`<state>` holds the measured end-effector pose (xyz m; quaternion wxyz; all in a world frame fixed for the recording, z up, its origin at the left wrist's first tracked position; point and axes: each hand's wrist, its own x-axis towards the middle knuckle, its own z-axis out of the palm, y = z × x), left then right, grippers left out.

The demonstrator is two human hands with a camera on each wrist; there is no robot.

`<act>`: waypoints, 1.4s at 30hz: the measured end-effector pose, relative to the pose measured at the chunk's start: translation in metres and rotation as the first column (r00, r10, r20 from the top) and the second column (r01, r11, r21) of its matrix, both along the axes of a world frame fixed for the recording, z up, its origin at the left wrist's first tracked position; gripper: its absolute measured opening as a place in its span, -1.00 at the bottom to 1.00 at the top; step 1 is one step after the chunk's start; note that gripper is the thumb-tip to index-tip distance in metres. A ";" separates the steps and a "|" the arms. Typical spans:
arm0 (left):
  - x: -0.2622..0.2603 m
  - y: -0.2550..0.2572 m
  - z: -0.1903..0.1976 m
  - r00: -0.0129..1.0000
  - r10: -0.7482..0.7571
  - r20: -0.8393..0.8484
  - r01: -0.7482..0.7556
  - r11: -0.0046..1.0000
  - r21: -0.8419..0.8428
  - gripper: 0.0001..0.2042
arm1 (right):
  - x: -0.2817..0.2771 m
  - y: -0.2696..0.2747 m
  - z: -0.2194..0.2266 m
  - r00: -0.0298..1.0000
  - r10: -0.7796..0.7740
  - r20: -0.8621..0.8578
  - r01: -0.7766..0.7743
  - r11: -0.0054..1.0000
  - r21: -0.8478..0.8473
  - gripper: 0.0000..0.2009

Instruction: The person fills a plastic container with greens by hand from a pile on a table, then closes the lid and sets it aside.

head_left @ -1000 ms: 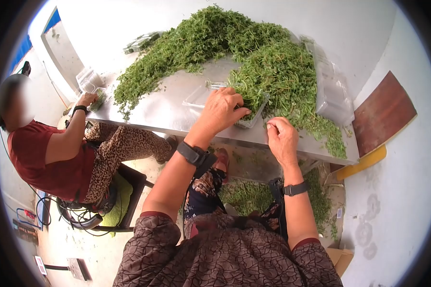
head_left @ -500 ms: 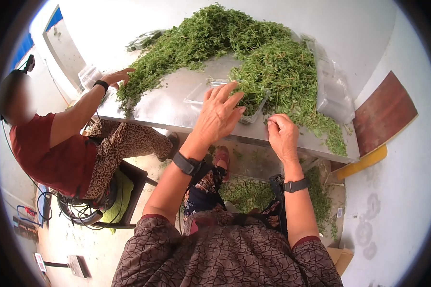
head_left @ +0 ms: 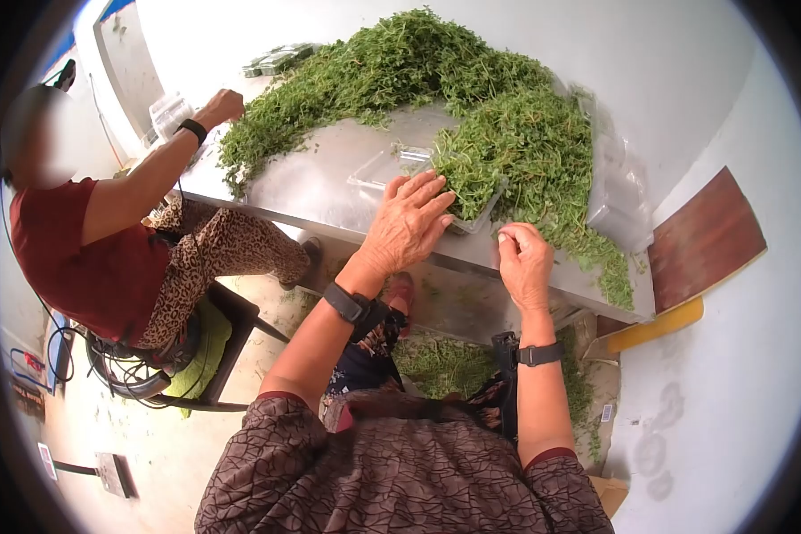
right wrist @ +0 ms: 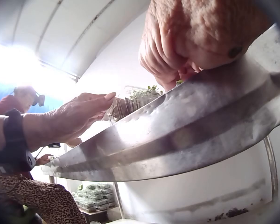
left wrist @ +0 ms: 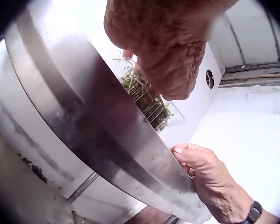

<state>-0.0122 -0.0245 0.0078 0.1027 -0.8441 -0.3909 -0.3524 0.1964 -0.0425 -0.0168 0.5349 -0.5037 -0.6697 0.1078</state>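
Observation:
A clear plastic box (head_left: 473,224) filled with leafy green sprigs (head_left: 467,182) rests near the metal table's front edge, its lid (head_left: 378,169) laid back to the left. My left hand (head_left: 408,222) is beside the box's near left corner, fingers stretched out straight and close together. In the right wrist view the cut stems in the box (right wrist: 122,110) show just past the left fingertips. At the table edge, right of the box, is my right hand (head_left: 526,265). Its fingers are curled, the thumb tip against the index finger; in the left wrist view nothing shows between them.
A large heap of greens (head_left: 400,67) curves across the table (head_left: 316,182). Stacked clear boxes (head_left: 616,182) stand at the right end, filled boxes (head_left: 280,59) at the back left. Another person (head_left: 84,240) sits on the left. Loose greens (head_left: 445,367) lie on the floor below.
My left hand has gone from curled over the box's greens to straight-fingered beside it. The right hand has hardly moved. The other person's arm has reached up to the heap, then drawn back slightly.

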 end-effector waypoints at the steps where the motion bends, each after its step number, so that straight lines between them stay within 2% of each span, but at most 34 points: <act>1: 0.000 -0.001 0.000 1.000 0.003 0.009 -0.003 1.000 0.003 -0.64 | 0.000 0.001 0.000 1.000 0.004 -0.011 -0.004 1.000 0.001 -0.95; 5: -0.006 -0.014 0.000 0.988 0.036 0.151 -0.051 0.994 0.092 -0.64 | 0.001 0.002 -0.001 1.000 0.011 0.004 -0.011 1.000 0.016 -0.94; 7: -0.012 -0.021 -0.006 0.974 0.050 0.219 -0.076 0.991 0.110 -0.64 | 0.001 0.002 -0.001 0.997 0.057 -0.057 -0.053 0.997 0.063 -0.92; 8: -0.015 -0.024 -0.011 0.948 0.058 0.313 -0.094 0.991 0.099 -0.65 | 0.003 0.003 -0.003 0.997 0.062 -0.049 -0.059 0.996 0.065 -0.92; 10: -0.022 -0.034 -0.016 0.897 0.102 0.429 -0.141 0.988 0.059 -0.67 | 0.003 0.004 0.000 0.970 0.089 -0.225 -0.109 0.991 -0.078 -0.86; 11: -0.024 -0.036 -0.020 0.891 0.111 0.440 -0.152 0.987 0.059 -0.67 | 0.003 0.006 0.003 0.972 0.100 -0.214 -0.119 0.990 -0.078 -0.86; 13: -0.026 -0.039 -0.029 0.821 0.127 0.557 -0.165 0.986 0.018 -0.71 | -0.007 0.002 0.025 0.912 0.013 -0.411 -0.130 0.958 -0.256 -0.78; 14: -0.027 -0.041 -0.032 0.815 0.135 0.563 -0.174 0.985 0.016 -0.71 | -0.008 0.005 0.027 0.915 0.025 -0.402 -0.130 0.963 -0.238 -0.71; 15: -0.028 -0.043 -0.034 0.771 0.151 0.619 -0.144 0.988 -0.062 -0.73 | -0.013 0.007 0.031 0.918 0.032 -0.396 -0.137 0.961 -0.240 -0.71; 16: -0.029 -0.045 -0.036 0.724 0.170 0.669 -0.105 0.985 -0.137 -0.76 | -0.019 0.006 0.037 0.921 0.007 -0.389 -0.142 0.936 -0.321 -0.70; 18: -0.030 -0.045 -0.039 0.694 0.174 0.699 -0.109 0.984 -0.137 -0.78 | -0.027 0.006 0.039 0.922 -0.029 -0.385 -0.162 0.876 -0.454 -0.67; 22: -0.032 -0.045 -0.035 0.627 0.184 0.757 -0.087 0.982 -0.167 -0.81 | -0.035 0.013 0.038 0.914 -0.009 -0.405 -0.205 0.852 -0.481 -0.72; 26: -0.030 -0.046 -0.030 0.626 0.200 0.754 -0.106 0.979 -0.172 -0.82 | -0.034 0.020 0.038 0.932 0.039 -0.360 -0.233 0.826 -0.513 -0.76; 29: -0.026 -0.046 -0.027 0.646 0.121 0.754 -0.102 0.992 -0.071 -0.80 | -0.034 0.020 0.037 0.894 0.057 -0.443 -0.301 0.810 -0.503 -0.79; 31: -0.022 -0.046 -0.020 0.755 0.119 0.644 -0.165 0.986 0.011 -0.71 | -0.033 0.018 0.037 0.877 0.065 -0.476 -0.327 0.808 -0.491 -0.79; 33: -0.017 -0.046 -0.016 0.783 0.112 0.612 -0.155 0.988 0.019 -0.68 | -0.031 0.016 0.036 0.871 0.072 -0.486 -0.333 0.813 -0.477 -0.79; 35: -0.012 -0.043 -0.013 0.874 0.131 0.469 -0.190 0.978 0.080 -0.67 | -0.030 0.015 0.034 0.864 0.081 -0.496 -0.343 0.817 -0.464 -0.78; 42: 0.000 -0.036 -0.008 0.942 0.179 0.284 -0.198 0.979 0.040 -0.68 | -0.027 0.012 0.031 0.843 0.106 -0.527 -0.379 0.813 -0.442 -0.73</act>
